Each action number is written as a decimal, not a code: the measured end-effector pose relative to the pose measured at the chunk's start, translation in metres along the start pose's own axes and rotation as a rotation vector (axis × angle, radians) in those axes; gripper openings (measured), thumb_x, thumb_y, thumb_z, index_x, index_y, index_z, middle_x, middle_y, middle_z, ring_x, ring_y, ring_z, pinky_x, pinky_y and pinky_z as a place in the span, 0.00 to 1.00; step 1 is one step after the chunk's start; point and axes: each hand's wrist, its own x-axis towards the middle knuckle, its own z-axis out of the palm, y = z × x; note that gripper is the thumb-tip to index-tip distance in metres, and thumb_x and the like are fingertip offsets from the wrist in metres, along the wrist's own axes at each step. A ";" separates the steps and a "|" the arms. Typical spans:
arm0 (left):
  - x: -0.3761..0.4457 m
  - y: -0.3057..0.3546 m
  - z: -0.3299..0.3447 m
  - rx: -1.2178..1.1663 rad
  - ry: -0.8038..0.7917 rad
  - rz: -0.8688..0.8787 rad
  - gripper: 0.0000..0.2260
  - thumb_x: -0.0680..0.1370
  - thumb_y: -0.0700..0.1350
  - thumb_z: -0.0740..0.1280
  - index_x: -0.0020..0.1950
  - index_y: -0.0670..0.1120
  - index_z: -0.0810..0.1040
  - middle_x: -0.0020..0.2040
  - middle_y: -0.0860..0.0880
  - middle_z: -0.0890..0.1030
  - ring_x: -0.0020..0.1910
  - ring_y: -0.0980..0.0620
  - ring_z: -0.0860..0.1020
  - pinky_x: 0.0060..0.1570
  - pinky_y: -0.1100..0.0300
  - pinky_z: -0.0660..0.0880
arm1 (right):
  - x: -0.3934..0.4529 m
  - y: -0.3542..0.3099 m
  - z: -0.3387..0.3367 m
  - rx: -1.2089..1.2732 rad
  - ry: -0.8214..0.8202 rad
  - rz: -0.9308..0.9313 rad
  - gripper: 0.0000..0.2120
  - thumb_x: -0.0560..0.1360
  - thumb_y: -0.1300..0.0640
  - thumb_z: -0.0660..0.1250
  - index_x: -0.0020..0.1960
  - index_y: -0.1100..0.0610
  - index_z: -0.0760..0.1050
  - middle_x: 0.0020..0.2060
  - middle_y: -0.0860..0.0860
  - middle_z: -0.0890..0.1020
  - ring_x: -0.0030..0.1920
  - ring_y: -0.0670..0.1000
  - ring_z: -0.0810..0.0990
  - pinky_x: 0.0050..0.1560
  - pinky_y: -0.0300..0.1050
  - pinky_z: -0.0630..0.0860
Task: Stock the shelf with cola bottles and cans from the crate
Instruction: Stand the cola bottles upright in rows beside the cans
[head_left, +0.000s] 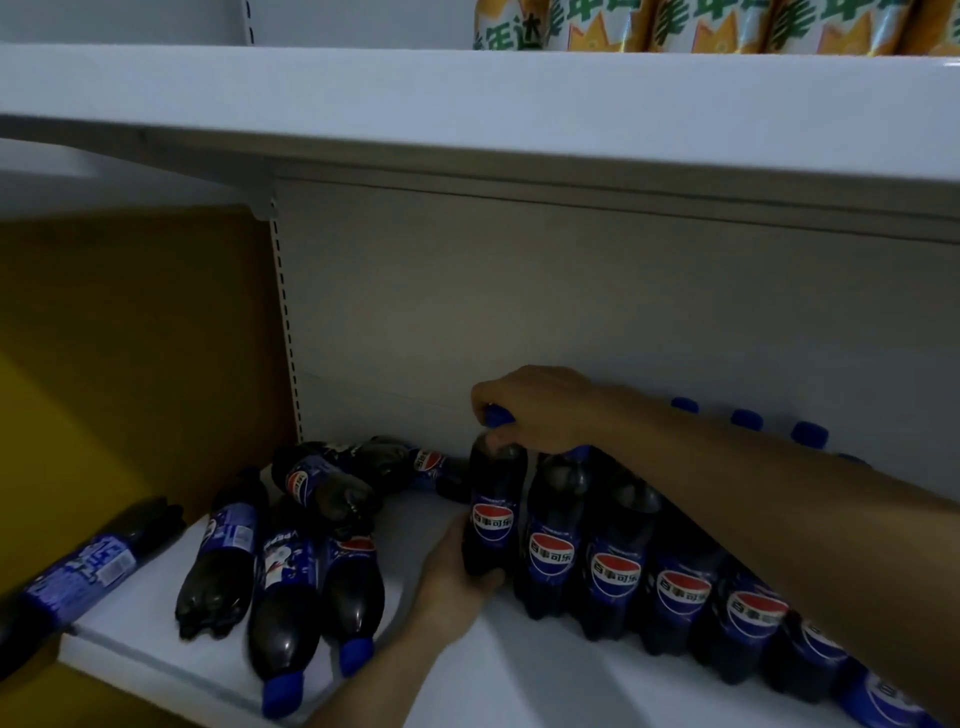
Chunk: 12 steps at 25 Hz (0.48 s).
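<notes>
**Both hands on an upright cola bottle at the end of the shelf row**

Head view: a white shelf (519, 670) fills the lower half of the frame, with another white shelf board (467, 114) across the top. At centre, one cola bottle (493, 519) stands upright, label facing the camera. The right hand (530, 410), reaching in from the right edge of the frame, is clenched over the bottle's blue cap and neck. The left hand (457, 582), coming up from the bottom centre, wraps around the bottle's base, fingers curled behind it. The bottle stands just beside the left end of a row of upright cola bottles (675, 582) that runs to the lower right corner; more blue caps (748, 418) show behind the right forearm.

Left of the held bottle, several loose cola bottles (291, 571) lie on their sides on the shelf, some pointing their caps toward the camera, others piled against the back panel. One more lying bottle (78, 571) pokes past the shelf's left end, at the left edge of the frame. At the top right, orange and yellow drink packages (701, 26) stand on the upper board. No cans or crate can be made out.
</notes>
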 end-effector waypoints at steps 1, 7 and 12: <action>0.008 0.001 0.002 0.003 0.002 -0.005 0.28 0.72 0.26 0.70 0.63 0.54 0.76 0.61 0.52 0.82 0.63 0.50 0.79 0.67 0.44 0.75 | 0.004 0.008 0.002 0.024 0.000 0.006 0.12 0.80 0.47 0.67 0.58 0.53 0.73 0.43 0.49 0.76 0.43 0.51 0.75 0.36 0.45 0.68; 0.039 0.010 0.015 0.168 0.124 0.155 0.21 0.73 0.33 0.74 0.63 0.49 0.79 0.53 0.55 0.83 0.54 0.55 0.81 0.58 0.57 0.79 | 0.027 0.040 0.000 0.072 -0.048 0.077 0.12 0.78 0.48 0.69 0.57 0.52 0.74 0.47 0.50 0.78 0.44 0.51 0.75 0.44 0.48 0.75; 0.047 0.005 0.030 0.002 0.209 0.198 0.18 0.72 0.29 0.73 0.55 0.49 0.79 0.48 0.55 0.84 0.47 0.67 0.81 0.43 0.71 0.76 | 0.043 0.064 0.001 0.132 -0.071 0.154 0.12 0.78 0.50 0.70 0.59 0.51 0.75 0.54 0.47 0.74 0.52 0.49 0.73 0.53 0.47 0.73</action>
